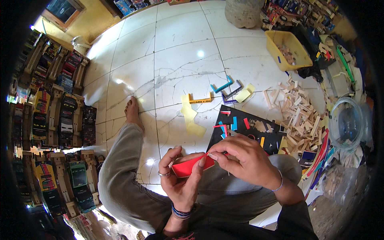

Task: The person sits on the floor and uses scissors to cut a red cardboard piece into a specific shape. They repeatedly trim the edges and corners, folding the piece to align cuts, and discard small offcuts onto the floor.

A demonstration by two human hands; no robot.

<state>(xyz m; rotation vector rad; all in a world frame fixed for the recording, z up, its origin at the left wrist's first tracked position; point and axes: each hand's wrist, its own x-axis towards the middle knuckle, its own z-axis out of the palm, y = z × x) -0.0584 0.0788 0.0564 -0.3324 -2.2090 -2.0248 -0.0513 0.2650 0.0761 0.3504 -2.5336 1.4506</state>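
My left hand (182, 186) holds a small trough-like piece with a bright red face (185, 168), its thumb on the near side and its fingers around the far side. At the piece's upper right corner, the fingertips of my right hand (250, 164) are pinched together; what lies between them is too small to make out. Just beyond my right hand lies a black board (240, 113), scattered with red, blue and orange strips. On the floor past it rest an orange U-shaped piece (200, 99), a blue one (222, 87) and a dark one (233, 93).
Pale yellow paper scraps (189, 114) lie on the white tiles. To the right is a heap of small wooden blocks (300, 116), with a yellow bin (289, 64) behind it and a clear plastic tub (347, 124) beside it. Several wooden toy trucks (66, 116) line the left.
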